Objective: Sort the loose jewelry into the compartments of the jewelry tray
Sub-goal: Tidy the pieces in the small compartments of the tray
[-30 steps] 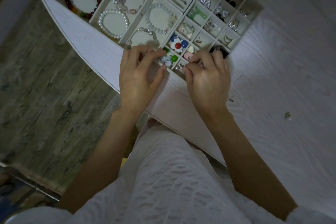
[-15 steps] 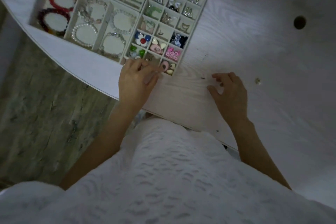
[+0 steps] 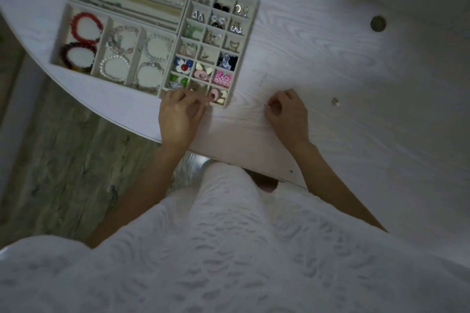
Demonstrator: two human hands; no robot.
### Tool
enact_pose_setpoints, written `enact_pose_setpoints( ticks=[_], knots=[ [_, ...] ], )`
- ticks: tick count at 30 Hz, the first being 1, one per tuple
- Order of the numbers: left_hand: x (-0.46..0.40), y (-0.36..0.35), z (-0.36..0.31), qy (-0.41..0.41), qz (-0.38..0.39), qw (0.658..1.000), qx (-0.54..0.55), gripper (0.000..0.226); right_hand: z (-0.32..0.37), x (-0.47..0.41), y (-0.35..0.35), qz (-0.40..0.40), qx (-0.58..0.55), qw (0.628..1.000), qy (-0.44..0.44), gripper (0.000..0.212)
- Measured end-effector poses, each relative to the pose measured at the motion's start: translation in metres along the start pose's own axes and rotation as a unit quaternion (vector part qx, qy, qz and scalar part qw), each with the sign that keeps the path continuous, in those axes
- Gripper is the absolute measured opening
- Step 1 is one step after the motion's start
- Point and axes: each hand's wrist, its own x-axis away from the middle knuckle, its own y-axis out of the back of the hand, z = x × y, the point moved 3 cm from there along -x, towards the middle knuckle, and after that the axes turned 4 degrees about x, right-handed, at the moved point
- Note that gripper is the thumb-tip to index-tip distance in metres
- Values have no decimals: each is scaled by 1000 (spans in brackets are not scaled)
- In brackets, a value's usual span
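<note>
Head view. You are resting your left hand (image 3: 179, 115) at the near edge of the cream, many-celled jewelry tray (image 3: 250, 30), with its fingers (image 3: 189, 99) curled and pinched together over the nearest row of small cells; whatever they are pinching is too small to make out. Just beyond those fingers, a pink oval earring with cream heart pieces (image 3: 218, 96) is lying in the near right corner cell, and a bright pink looped ornament (image 3: 222, 78) is sitting one cell farther away. To the far left of that hand, a red beaded bracelet (image 3: 86, 26) and a white pearl bracelet (image 3: 114, 68) are lying in the wide compartments.

Your right hand (image 3: 286, 112) is sitting on the white wood-grain table (image 3: 356, 109), well apart from the tray, with its fingers curled in and the thumb meeting the forefinger; I cannot tell whether it is gripping anything. To the right of that hand, a small pale loose piece (image 3: 335, 101) is lying on the table.
</note>
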Motion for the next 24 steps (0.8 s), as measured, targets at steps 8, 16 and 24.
enact_pose_setpoints(
  ticks=[8, 16, 24],
  knots=[
    [-8, 12, 0, -19, -37, 999, 5, 25, 18, -19, 27, 33, -56, 998, 10, 18],
    [-33, 41, 34, 76, -142, 987, 15, 23, 100, -96, -5, 72, -49, 989, 116, 12],
    [-34, 32, 42, 77, -125, 988, 41, 31, 112, -113, -31, 75, 79, 976, 189, 11]
  ],
)
